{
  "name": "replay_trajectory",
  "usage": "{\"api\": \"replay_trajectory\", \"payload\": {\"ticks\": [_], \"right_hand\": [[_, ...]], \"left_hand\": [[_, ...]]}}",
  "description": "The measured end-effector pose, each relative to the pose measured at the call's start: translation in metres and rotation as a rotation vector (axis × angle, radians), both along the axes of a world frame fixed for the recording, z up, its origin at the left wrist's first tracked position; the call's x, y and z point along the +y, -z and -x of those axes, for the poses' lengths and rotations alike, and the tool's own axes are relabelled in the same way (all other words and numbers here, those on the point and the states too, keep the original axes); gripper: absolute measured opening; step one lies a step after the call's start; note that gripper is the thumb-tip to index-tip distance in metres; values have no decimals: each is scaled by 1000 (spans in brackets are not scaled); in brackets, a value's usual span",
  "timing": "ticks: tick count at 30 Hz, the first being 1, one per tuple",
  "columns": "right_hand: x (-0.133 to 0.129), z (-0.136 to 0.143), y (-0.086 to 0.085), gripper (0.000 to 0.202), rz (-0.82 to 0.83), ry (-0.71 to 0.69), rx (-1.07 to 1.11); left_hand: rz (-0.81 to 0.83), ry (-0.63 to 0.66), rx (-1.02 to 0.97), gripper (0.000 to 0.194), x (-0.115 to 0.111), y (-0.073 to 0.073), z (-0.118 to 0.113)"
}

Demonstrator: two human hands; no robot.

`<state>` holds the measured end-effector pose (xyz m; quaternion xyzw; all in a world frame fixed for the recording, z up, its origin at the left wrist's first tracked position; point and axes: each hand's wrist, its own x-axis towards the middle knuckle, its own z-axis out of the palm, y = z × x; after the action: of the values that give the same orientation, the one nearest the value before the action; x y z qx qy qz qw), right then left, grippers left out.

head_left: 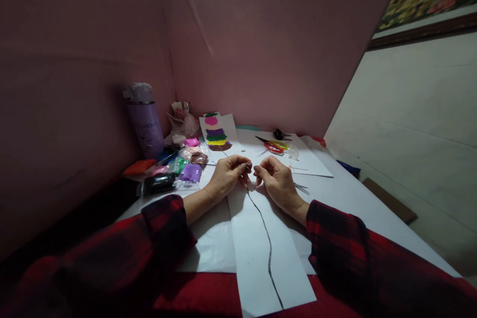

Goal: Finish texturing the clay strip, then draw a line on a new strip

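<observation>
My left hand [227, 176] is closed in a pinch, its fingertips over the far part of a long white paper strip [249, 258]. Something small and dark seems to sit at those fingertips, too small to name. Close beside it, my right hand [278, 181] also pinches, and I cannot make out what is between its fingers. A wavy black line [270, 253] runs along the strip from below the hands to its near end. Beyond the hands lies a card [233, 134] with pink, purple, green, yellow and brown patches.
Several bags of coloured clay, one purple [191, 173] and one black [159, 184], lie on the left before a purple bottle [145, 126]. Red-handled scissors [274, 147] and yellow-handled scissors [280, 144] rest on white paper [313, 161] at the back. A pink wall [253, 49] rises behind.
</observation>
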<state>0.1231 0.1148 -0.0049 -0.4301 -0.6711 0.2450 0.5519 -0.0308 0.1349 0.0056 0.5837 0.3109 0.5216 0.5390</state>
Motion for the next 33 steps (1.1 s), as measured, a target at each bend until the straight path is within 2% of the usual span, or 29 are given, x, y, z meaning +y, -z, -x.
{"api": "replay_trajectory", "payload": {"ticks": [6,12,15,19,23,31,33], "right_hand": [[-2,1,-3,20,34,-26,8],[-2,1,-5,18,-14,-74,-44],[-1,1,-4,18,-24,-51,-62],[2,0,-2,22,48,-23,30],[3,1,-1,23,73,-61,78],[0,0,-2,22,12,-65,8],[2,0,0,16,-26,-78,-15]], "left_hand": [[-7,25,-13,24,-1,-2,1],[-61,75,5,35,-2,0,2],[-43,76,2,32,-2,1,1],[-26,94,-36,35,0,2,0],[-22,64,-36,35,1,3,0],[5,15,44,35,-2,0,0],[2,-5,34,37,-2,-1,0]]}}
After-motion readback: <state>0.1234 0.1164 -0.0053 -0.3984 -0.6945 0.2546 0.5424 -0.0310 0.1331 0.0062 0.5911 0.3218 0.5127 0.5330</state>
